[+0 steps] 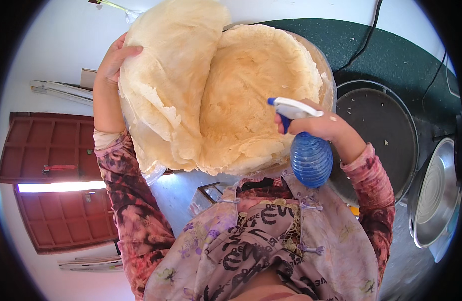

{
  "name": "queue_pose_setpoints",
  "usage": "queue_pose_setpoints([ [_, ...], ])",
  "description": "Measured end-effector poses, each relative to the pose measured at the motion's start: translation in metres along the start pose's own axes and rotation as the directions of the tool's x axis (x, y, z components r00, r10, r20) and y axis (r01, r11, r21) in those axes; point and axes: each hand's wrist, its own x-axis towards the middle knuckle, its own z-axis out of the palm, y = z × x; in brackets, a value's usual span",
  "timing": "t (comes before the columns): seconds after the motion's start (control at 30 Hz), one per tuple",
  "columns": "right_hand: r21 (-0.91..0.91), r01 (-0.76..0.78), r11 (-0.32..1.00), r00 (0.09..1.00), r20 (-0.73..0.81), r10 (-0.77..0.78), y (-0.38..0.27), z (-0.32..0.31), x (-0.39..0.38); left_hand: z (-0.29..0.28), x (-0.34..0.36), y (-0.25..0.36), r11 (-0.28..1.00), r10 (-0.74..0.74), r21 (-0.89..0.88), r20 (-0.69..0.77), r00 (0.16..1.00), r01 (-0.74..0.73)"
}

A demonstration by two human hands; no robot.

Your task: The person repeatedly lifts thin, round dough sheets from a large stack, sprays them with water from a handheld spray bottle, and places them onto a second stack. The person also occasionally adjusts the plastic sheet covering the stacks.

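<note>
In the head view, a dark green, speckled counter [399,60] was bordered along its far edge by a white wall [50,55]. At the left, red doors [60,143] were set in the wall, with a bright strip of light between them. Below, a part of the grey-blue floor [171,193] was seen.

A round stack [256,85] of thin, pale sheets was placed near the counter's far edge, with clear plastic [328,72] showing around its right rim. The top sheet [165,75] was lifted at the left and folded partly over the stack. Its outer edge was gripped by the left hand [113,60], thumb on top; the other fingers were mostly hidden. A blue spray bottle [311,165] was held upright by the right hand [318,125] over the stack's near right rim, the fingers closed around its neck; whether the trigger was pressed could not be told.

To the right, room was limited by a wide, dark pan [374,130], overlapped by the right forearm, and by a steel basin [435,185] tilted beyond it. Between stack and pan only a narrow green strip was left, wider toward the far edge, where it was crossed by a black cable [365,46].
</note>
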Motion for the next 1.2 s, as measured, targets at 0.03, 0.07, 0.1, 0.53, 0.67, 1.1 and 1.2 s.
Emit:
queue_pose_setpoints([
  [0.03, 0.021, 0.047, 0.999, 0.999, -0.006, -0.047, -0.002, -0.005, -0.005, 0.003, 0.002, 0.001, 1.0, 0.007, 0.026, 0.007, 1.0, -0.007],
  [0.07, 0.0, 0.063, 0.998, 0.998, -0.008, -0.063, -0.005, -0.009, -0.012, 0.005, 0.003, 0.002, 0.999, 0.01, 0.043, 0.022, 1.0, -0.011],
  [0.1, -0.057, 0.06, 0.997, 0.998, -0.019, -0.061, -0.006, -0.011, -0.015, 0.008, 0.005, 0.003, 0.998, 0.021, 0.053, 0.05, 0.999, -0.024],
  [0.53, 0.164, 0.033, 0.986, 0.949, -0.314, 0.02, -0.001, -0.026, -0.07, 0.102, 0.005, -0.008, 0.966, 0.076, 0.246, 0.046, 0.996, -0.085],
  [0.67, 0.24, 0.098, 0.966, 0.953, -0.301, -0.022, 0.015, -0.033, -0.069, 0.178, 0.027, -0.034, 0.922, 0.016, 0.384, 0.089, 0.996, -0.049],
  [1.1, 0.218, 0.149, 0.964, 0.977, -0.184, -0.11, 0.032, -0.042, -0.044, 0.289, 0.043, -0.084, 0.707, -0.092, 0.707, 0.116, 0.989, -0.017],
  [1.2, 0.226, 0.167, 0.96, 0.98, -0.148, -0.135, 0.031, -0.042, -0.042, 0.297, 0.044, -0.092, 0.666, -0.037, 0.742, 0.131, 0.991, -0.073],
])
